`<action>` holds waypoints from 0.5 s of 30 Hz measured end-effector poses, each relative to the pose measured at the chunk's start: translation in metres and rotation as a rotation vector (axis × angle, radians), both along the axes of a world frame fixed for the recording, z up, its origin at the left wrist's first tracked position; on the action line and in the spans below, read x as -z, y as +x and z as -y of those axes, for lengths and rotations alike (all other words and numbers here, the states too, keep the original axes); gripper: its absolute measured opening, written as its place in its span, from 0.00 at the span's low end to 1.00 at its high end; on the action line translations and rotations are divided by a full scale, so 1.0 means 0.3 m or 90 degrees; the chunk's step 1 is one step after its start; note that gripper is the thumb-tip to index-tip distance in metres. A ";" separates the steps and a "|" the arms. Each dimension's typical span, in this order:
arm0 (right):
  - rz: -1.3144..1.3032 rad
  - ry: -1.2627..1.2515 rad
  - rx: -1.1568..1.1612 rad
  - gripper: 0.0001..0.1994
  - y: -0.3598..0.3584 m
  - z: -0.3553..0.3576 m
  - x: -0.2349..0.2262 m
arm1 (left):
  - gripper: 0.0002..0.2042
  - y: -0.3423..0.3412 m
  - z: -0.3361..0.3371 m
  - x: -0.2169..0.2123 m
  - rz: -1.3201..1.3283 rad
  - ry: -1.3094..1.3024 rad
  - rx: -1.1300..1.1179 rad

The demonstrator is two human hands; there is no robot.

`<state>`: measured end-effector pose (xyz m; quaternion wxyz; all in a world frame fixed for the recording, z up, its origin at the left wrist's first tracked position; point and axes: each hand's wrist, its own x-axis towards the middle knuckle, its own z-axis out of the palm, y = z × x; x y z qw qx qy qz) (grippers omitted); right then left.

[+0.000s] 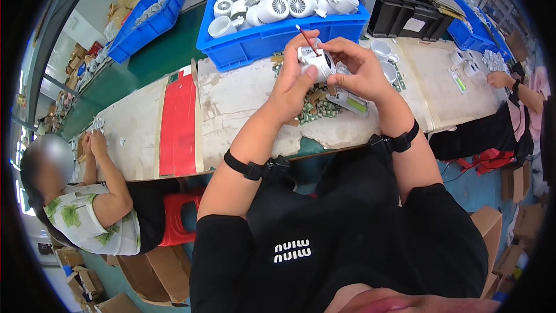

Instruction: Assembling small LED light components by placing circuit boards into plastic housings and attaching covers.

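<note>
White plastic rounded housing (319,66), upper centre of the frame, with both hands clamped on it: left hand (289,78) on one side, right hand (365,72) on the other. Thin dark-red wire or stick (306,38) pokes up out of it; a careless finger could probably bend that. Loose grip? Might drop onto the piled small green circuit boards (318,112) just below. Blue plastic crate (249,51) sits behind, top centre.
</note>
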<state>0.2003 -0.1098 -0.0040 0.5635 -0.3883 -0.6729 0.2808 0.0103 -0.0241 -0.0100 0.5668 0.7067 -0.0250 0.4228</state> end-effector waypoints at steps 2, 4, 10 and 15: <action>-0.012 -0.010 -0.012 0.33 -0.017 0.003 0.017 | 0.28 0.011 -0.026 0.012 0.021 -0.052 -0.027; -0.229 -0.163 -0.098 0.29 -0.071 0.015 -0.003 | 0.26 0.035 -0.025 -0.004 0.143 -0.188 -0.018; 0.081 -0.004 0.064 0.18 -0.035 0.010 0.005 | 0.17 0.005 -0.071 0.025 0.135 -0.301 0.024; 0.614 0.029 0.255 0.07 -0.015 0.051 -0.054 | 0.14 -0.017 -0.087 -0.001 0.052 -0.363 -0.124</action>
